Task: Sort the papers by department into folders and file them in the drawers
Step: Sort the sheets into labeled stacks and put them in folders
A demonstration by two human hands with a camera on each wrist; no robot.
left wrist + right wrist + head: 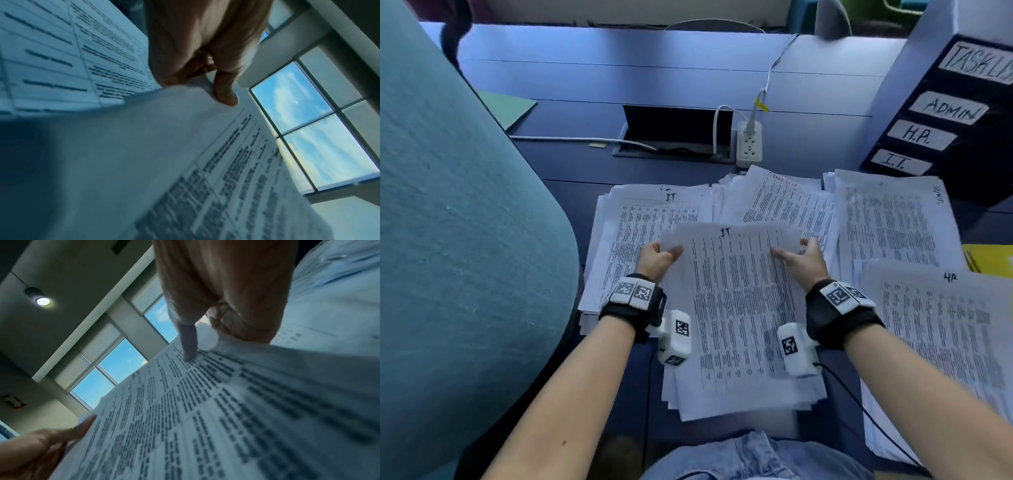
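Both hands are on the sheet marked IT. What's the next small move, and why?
Probably carry the sheet left onto the IT pile: left hand and right hand grip its top corners, and its handwritten heading matches that pile's top page.

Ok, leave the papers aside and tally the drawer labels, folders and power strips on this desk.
Drawer labels: 4
Folders: 2, a green folder and a yellow folder
Power strips: 1
Total: 7
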